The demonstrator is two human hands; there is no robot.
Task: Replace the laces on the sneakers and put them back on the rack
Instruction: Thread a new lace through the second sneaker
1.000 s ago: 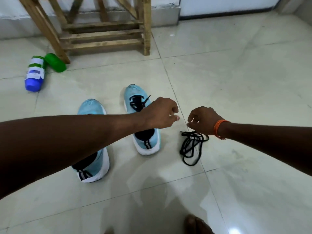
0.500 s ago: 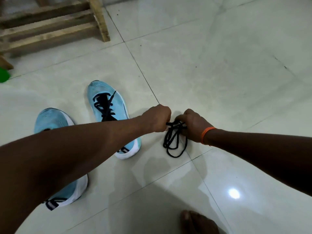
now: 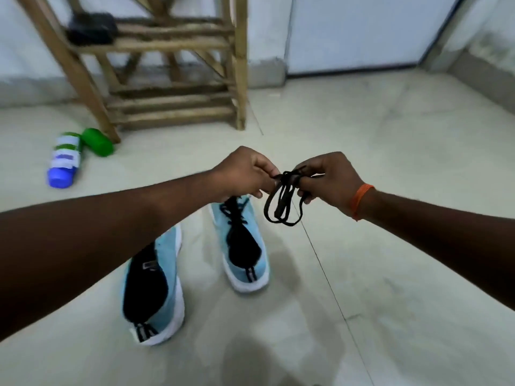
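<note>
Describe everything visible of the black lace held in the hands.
The lace is black, thin and looks woven. It is bunched into loose loops hanging clear of the floor. The left hand pinches one side of the bunch; the right hand grips the other.

We can read no text, brand or number anywhere. The bottle (image 3: 64, 162) lying far left carries a white and blue label, but it is too blurred for us to make out any letters. The near sneaker (image 3: 171, 307) shows a small pale patch on its black tongue and a striped tab at the heel. The far sneaker (image 3: 245, 246) has a similar heel tab. We find no legible mark on any of these
</note>
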